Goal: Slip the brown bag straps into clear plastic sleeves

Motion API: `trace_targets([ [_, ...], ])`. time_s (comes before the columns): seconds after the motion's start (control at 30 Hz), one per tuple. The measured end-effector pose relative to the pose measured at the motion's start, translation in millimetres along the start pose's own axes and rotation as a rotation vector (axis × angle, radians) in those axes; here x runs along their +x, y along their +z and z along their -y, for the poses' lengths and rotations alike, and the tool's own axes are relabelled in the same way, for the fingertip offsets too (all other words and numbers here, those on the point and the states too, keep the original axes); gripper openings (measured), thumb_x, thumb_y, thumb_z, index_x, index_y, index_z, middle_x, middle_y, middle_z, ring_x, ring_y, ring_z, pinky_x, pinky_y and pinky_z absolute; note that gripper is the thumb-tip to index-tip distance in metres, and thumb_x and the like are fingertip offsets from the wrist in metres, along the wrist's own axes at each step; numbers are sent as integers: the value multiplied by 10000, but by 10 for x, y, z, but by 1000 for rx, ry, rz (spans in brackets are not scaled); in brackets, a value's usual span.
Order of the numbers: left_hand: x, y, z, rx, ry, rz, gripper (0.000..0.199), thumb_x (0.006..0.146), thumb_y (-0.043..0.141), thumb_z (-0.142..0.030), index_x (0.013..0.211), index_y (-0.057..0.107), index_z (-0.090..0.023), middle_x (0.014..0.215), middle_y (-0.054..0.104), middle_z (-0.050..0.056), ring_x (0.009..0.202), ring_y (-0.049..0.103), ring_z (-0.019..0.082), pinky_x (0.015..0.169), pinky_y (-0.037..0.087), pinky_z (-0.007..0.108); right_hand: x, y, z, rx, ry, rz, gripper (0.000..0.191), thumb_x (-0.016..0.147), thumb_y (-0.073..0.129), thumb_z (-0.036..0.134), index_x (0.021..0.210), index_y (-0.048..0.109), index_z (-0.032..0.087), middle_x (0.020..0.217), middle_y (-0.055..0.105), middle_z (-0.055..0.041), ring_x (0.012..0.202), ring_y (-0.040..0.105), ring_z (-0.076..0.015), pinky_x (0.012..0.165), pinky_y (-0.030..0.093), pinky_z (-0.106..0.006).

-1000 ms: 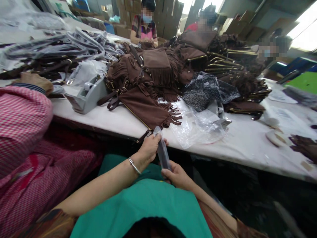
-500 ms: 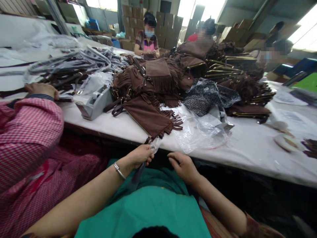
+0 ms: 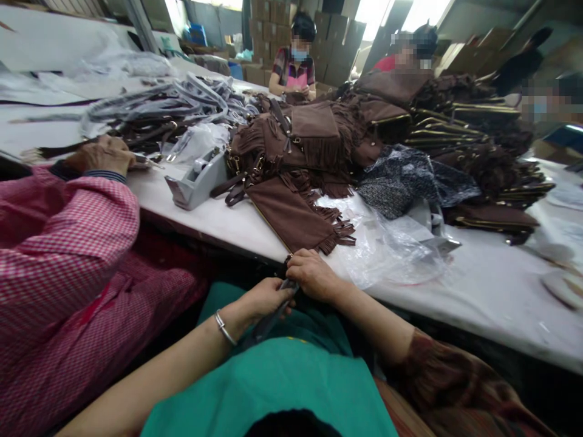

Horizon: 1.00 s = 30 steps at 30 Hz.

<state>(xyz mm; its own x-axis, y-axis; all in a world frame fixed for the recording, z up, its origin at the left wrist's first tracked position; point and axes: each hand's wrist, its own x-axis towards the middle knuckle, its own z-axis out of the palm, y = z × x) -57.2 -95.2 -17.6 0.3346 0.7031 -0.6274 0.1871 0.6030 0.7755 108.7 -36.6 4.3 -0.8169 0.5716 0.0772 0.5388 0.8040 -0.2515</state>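
Observation:
Just off the table's front edge, my left hand (image 3: 269, 298) is closed on a dark strap (image 3: 266, 325) that hangs down over the green apron. My right hand (image 3: 314, 274) touches it from above, fingers curled at the strap's upper end, by the lower corner of a brown fringed bag (image 3: 291, 212). What the right fingers pinch is hidden. That bag lies flat with its gold zipper toward me. Behind it are more brown fringed bags (image 3: 314, 124) in a heap. Clear plastic (image 3: 392, 249) lies to the right of the bag.
A grey tape dispenser (image 3: 195, 182) stands left of the bag, another partly under plastic at right. Wrapped straps (image 3: 182, 103) are piled at back left. A co-worker in a checked sleeve (image 3: 91, 230) reaches onto the table at left. More people sit across the table (image 3: 492, 273).
My right hand has moved left and up to meet the left hand at the strap. The camera view has shifted, so the table's contents appear farther right.

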Motion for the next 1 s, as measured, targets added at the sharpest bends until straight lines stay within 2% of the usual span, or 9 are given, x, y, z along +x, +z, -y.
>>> trace_targets([
  [0.1, -37, -35, 44, -70, -27, 4, 365, 746, 621, -518, 799, 525, -169, 621, 546, -31, 471, 489, 83, 477, 412, 233, -37, 56, -42, 20, 3, -91, 141, 898, 566, 217, 931, 702, 211, 999, 687, -57, 997, 505, -227, 816, 336, -371],
  [0.2, -51, -71, 45, -136, -47, 21, 346, 748, 617, -501, 788, 498, -179, 593, 466, -68, 421, 374, 44, 420, 309, 193, -124, 59, -41, 50, -8, -191, 233, 927, 502, 192, 1095, 662, 204, 1114, 665, -75, 1033, 506, -227, 852, 352, -374],
  [0.3, -63, -101, 6, -215, -95, 95, 363, 737, 624, -514, 782, 483, -182, 596, 442, -76, 413, 331, 31, 420, 267, 185, -221, 25, -6, 38, -60, -217, 310, 933, 504, 238, 1229, 591, 203, 1235, 607, -92, 1138, 465, -247, 924, 347, -394],
  [0.43, -93, -101, -44, -253, -110, 151, 338, 746, 613, -490, 785, 467, -188, 590, 421, -82, 419, 319, 31, 438, 250, 183, -269, 28, 35, -7, -142, -206, 214, 940, 509, 273, 1087, 652, 211, 1142, 637, -79, 1094, 478, -242, 922, 343, -394],
  [0.53, -106, -80, -27, -109, -40, 82, 309, 812, 526, -502, 838, 482, -197, 596, 439, -74, 425, 347, 58, 443, 282, 206, -233, 53, 42, -21, -144, -186, 202, 956, 474, 259, 980, 662, 190, 1015, 653, -80, 996, 499, -224, 876, 350, -380],
  [0.63, -85, -61, 53, 248, 230, -91, 282, 837, 527, -463, 873, 552, -184, 702, 568, -9, 595, 518, 128, 576, 411, 260, -177, 53, 49, -46, -166, -99, 196, 953, 471, 245, 937, 649, 164, 923, 635, -91, 900, 499, -210, 813, 354, -363],
  [0.73, -42, -39, 155, 554, 429, -240, 243, 892, 464, -377, 867, 594, -172, 847, 648, 64, 770, 586, 185, 723, 430, 303, -119, 33, 68, -88, -165, -12, 155, 927, 507, 218, 894, 644, 155, 861, 613, -83, 828, 491, -203, 761, 353, -347],
  [0.9, -11, -1, 197, 653, 434, -236, 325, 940, 344, -337, 882, 612, -162, 865, 677, 117, 758, 619, 209, 689, 423, 317, -31, -9, 82, -50, -57, 23, 172, 886, 553, 182, 1029, 646, 160, 906, 602, -79, 845, 507, -196, 725, 366, -306],
  [1.0, -16, 22, 163, 520, 372, -181, 303, 919, 370, -329, 790, 592, -168, 762, 662, 90, 677, 612, 190, 617, 425, 295, 5, 6, 53, 31, -65, 19, 128, 870, 573, 193, 927, 686, 173, 925, 603, -80, 841, 518, -187, 704, 377, -288],
])
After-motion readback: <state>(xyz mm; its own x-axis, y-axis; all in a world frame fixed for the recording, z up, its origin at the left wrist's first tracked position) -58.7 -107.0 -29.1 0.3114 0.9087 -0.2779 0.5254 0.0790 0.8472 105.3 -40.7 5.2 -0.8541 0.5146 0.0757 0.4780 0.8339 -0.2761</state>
